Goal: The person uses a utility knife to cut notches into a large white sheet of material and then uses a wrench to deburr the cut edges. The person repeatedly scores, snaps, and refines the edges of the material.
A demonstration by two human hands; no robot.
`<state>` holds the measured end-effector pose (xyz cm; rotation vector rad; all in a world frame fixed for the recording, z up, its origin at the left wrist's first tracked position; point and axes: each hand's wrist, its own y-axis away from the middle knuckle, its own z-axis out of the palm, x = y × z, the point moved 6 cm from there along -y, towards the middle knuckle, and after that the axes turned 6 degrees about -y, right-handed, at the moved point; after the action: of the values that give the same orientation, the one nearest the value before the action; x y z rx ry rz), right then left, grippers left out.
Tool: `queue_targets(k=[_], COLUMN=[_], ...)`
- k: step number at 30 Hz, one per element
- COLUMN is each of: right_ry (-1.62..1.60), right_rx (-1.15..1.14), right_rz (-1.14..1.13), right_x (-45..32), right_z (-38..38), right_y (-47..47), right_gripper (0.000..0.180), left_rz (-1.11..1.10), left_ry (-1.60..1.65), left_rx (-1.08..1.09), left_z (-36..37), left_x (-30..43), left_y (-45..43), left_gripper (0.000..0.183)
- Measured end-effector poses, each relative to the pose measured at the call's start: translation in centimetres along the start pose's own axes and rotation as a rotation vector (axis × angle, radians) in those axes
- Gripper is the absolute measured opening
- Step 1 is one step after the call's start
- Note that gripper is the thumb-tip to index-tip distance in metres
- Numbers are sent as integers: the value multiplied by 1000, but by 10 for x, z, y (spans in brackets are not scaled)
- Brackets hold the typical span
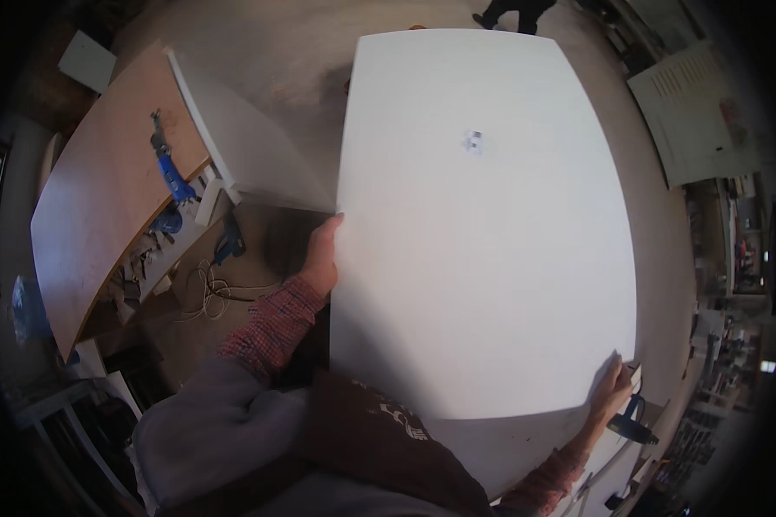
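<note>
A large white panel (491, 258) with a smooth face spans the middle of the view. My left hand (324, 258) grips its left edge, the thumb lying at the rim and the other fingers hidden by the panel. At the near right corner, my right hand (611, 391) holds the edge with its fingertips up against the face. A small label (474, 142) bearing print is stuck on the upper part of the panel. Shadow falls across the panel's near left area. Below its near edge a pale surface (524, 443) shows.
A wood-topped bench (103, 194) at left carries a blue hand tool (171, 174); a cluttered shelf (161, 258) lies beneath. A blue pistol-shaped tool (231, 240) and cables (213, 294) hang nearby. Another pistol-shaped tool (632, 423) is beside my right hand. A person's legs (517, 13) appear beyond the panel.
</note>
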<state>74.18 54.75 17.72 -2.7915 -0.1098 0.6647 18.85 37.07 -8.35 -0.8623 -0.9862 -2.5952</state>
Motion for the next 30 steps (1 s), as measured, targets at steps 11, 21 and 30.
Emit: queue_targets(k=[11, 21, 30], right_ry=[-10, -35, -22], right_rx=[-254, -418, -613], right_rz=[-163, -418, -585], right_x=[-40, 4, 28], right_z=[145, 271, 390], right_y=[-165, -368, -518], right_gripper=[49, 49, 57], left_rz=[167, 255, 263], left_ry=[-76, 89, 124], left_rx=[283, 463, 711], left_z=[6, 86, 131], left_x=[6, -65, -186], left_y=[-30, -100, -169], left_gripper=[38, 40, 36])
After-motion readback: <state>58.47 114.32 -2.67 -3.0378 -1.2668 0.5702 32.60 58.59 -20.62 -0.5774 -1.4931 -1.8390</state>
